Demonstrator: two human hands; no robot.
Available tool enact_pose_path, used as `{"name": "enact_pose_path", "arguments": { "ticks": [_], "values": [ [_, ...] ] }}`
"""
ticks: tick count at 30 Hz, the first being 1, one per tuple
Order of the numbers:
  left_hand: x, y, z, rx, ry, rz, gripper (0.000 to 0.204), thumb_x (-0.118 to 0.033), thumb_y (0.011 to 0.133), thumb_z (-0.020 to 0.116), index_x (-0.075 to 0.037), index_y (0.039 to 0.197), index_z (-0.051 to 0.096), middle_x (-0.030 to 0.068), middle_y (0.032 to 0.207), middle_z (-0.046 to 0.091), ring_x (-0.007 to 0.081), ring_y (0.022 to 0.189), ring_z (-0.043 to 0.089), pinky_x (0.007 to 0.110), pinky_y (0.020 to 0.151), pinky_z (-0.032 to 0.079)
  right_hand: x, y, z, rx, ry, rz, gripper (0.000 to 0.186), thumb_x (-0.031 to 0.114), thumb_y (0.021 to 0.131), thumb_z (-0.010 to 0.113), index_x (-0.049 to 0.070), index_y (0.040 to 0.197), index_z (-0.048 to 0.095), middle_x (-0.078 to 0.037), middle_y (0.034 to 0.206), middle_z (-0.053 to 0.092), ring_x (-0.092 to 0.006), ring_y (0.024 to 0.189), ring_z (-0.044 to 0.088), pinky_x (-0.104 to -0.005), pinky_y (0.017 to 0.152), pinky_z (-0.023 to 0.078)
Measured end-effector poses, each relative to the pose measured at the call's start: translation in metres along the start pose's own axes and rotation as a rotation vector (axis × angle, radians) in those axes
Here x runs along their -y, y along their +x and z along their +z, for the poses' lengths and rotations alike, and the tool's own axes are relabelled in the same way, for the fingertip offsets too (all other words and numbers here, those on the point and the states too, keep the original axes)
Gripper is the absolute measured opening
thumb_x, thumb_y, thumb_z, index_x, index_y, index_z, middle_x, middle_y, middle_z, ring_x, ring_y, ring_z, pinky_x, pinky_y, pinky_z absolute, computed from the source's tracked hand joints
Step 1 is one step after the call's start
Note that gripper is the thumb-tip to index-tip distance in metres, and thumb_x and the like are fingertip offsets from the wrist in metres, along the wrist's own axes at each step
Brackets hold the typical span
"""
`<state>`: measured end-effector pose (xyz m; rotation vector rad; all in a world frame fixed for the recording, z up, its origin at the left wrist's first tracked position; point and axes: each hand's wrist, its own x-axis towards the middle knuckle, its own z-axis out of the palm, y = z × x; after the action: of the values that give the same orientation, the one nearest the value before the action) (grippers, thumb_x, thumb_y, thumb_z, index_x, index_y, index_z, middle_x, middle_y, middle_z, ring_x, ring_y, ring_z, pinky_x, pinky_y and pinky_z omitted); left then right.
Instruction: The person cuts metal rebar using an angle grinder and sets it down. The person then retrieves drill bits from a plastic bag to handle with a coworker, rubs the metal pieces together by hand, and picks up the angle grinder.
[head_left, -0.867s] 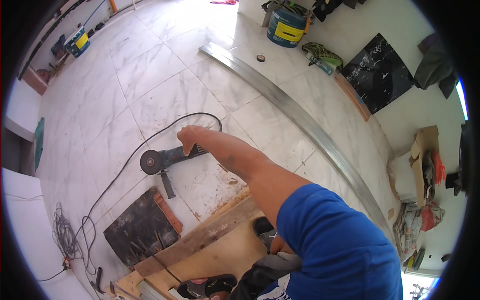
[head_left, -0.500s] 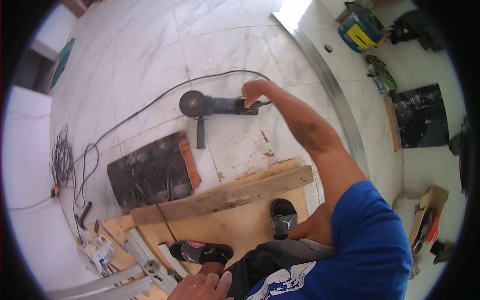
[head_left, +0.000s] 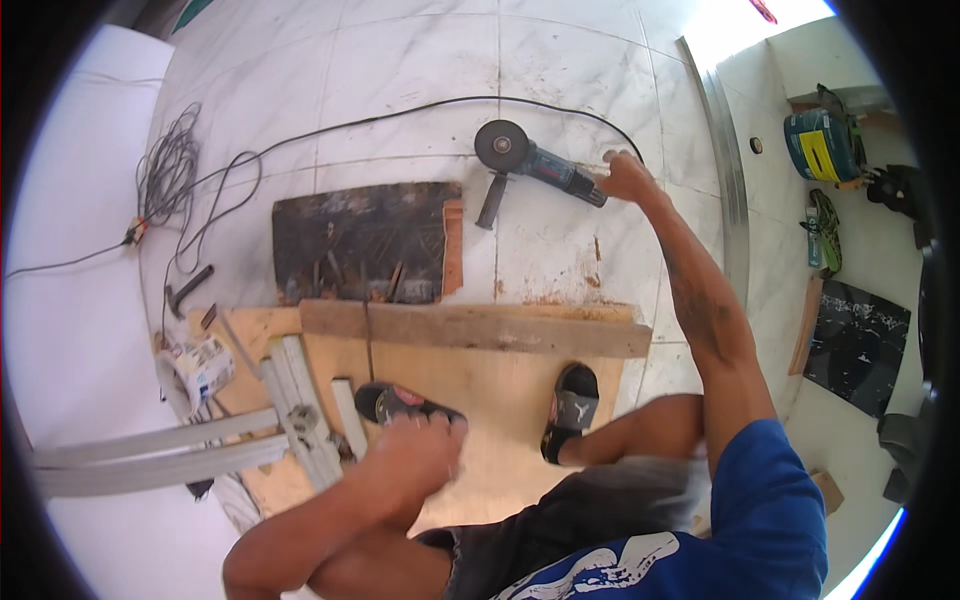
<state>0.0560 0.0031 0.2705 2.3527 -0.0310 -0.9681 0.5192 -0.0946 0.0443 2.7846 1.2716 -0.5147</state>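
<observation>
The grinder [head_left: 548, 168], with a round dark disc and ribbed tail, lay on glossy, grey-veined tiles [head_left: 410, 55] right of upper centre. The right hand [head_left: 630, 178] was at its tail, fingers parted; contact could not be told. Below stretched a rough brown plank [head_left: 475, 330] beside a scuffed black slab [head_left: 360, 235]. The left hand [head_left: 418, 452], earlier at the lower edge, now blurred higher; its fingers' state could not be told.
</observation>
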Motion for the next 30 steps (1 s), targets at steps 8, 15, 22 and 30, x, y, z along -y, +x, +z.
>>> {"name": "enact_pose_path", "arguments": {
  "ticks": [8, 15, 22, 30],
  "values": [
    [-0.001, -0.048, 0.052, -0.291, -0.169, -0.464, 0.039, -0.027, 0.083, 0.068, 0.000, 0.110, 0.061, 0.0224, 0.100, 0.066, 0.0362, 0.094, 0.066, 0.045, 0.079, 0.052, 0.031, -0.231, -0.050, 0.553, 0.225, -0.061, 0.046, 0.036, 0.077, 0.066, -0.002, 0.102, 0.068, -0.026, 0.094, 0.068, -0.0409, 0.094, 0.066, -0.0461, 0.084, 0.052],
    [-0.205, -0.156, -0.010, -0.634, -0.692, -0.555, 0.035, -0.021, 0.088, 0.066, 0.000, 0.116, 0.063, 0.0183, 0.103, 0.069, 0.0273, 0.094, 0.068, 0.037, 0.083, 0.052, -0.098, -0.520, -0.135, 0.682, 0.269, 0.062, 0.053, 0.053, 0.082, 0.061, 0.000, 0.082, 0.069, -0.021, 0.087, 0.069, -0.0366, 0.086, 0.066, -0.0458, 0.078, 0.051],
    [-0.258, -0.210, -0.033, -0.834, -0.738, -0.486, 0.036, -0.026, 0.087, 0.066, -0.001, 0.112, 0.064, 0.0179, 0.102, 0.066, 0.0332, 0.093, 0.066, 0.041, 0.084, 0.052, -0.142, -0.696, -0.191, 0.637, 0.898, 0.129, 0.031, 0.031, 0.093, 0.059, 0.007, 0.074, 0.067, -0.006, 0.066, 0.059, -0.0163, 0.060, 0.062, -0.0378, 0.054, 0.054],
    [-0.267, -0.203, -0.081, -0.658, -0.697, -0.612, 0.044, -0.036, 0.081, 0.066, 0.000, 0.107, 0.067, 0.0211, 0.102, 0.069, 0.0352, 0.096, 0.066, 0.042, 0.086, 0.051, -0.059, -0.702, -0.322, 0.653, 1.244, 0.971, 0.032, 0.026, 0.088, 0.063, -0.001, 0.106, 0.062, -0.015, 0.092, 0.067, -0.0267, 0.080, 0.067, -0.0423, 0.064, 0.058]
  ]
}}
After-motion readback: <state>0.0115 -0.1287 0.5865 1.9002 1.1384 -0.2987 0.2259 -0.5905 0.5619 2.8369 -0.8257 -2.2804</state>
